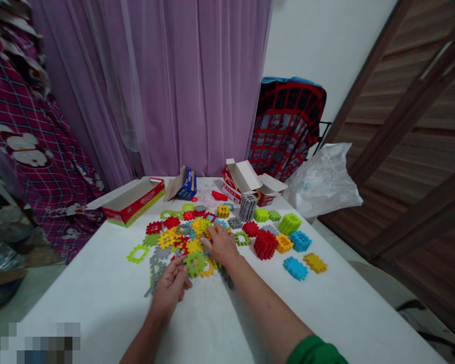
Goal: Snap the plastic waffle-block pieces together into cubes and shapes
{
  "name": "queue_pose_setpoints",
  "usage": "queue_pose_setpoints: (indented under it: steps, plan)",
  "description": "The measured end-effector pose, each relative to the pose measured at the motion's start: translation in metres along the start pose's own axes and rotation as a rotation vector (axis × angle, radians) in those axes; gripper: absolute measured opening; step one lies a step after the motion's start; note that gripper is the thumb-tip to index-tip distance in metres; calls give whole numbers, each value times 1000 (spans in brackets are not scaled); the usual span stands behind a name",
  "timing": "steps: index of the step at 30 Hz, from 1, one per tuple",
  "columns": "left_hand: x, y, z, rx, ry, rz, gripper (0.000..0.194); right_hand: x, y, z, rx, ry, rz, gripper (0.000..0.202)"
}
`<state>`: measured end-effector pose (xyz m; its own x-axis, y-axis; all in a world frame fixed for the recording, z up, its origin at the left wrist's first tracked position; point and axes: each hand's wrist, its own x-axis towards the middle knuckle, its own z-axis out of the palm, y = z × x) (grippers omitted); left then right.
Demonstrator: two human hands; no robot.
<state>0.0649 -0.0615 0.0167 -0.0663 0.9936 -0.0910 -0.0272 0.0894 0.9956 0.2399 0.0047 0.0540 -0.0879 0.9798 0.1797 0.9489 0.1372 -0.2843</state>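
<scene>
Left hand [171, 282], fingers curled, grips a green interlocking tile [195, 264]; right hand [223, 243] rests palm-down over the tile pile [170, 236], grip indeterminable; white surface [93, 283] extends to its left edge.

White tbl [98, 293]; clock ref = center of tile pile, 12 = far edge. Ctr: mixed pile [170, 236] of plastic interlocking tiles, red/yel/gry/grn/blu, overlapping. ~9: lime open frame tile [137, 254], flat. 7–8: gry tiles [156, 271]. 10: red/grn box [138, 206], long flap open. 12: blu box [187, 186], open. 1: red flat pc [220, 195]; red/wht boxes [233, 183] w/ flaps up, 1–2. 2: tall gry stack [247, 208]. 2–3: lime stack [289, 224]. ~3: red stack [265, 245], yel stack [284, 243], blu stack [301, 241], L to R. 3–4: blu flat tiles [295, 268] just beside mustard tiles [315, 263].
</scene>
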Motion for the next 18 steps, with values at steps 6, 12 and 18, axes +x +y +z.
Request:
queue_pose_setpoints:
  steps: [6, 12, 18]
  plan:
    - [4, -2, -6, -18, -26, -29, 67, -1, -8, -4, 97, 48, -14, 50]
    - [3, 0, -5, -9, -23, -38, 67, 5, 3, -2, 87, 0, 78, 48]
    - [-1, 6, -5, -26, -6, -33, 64, 2, 9, -10, 84, 57, -4, 41]
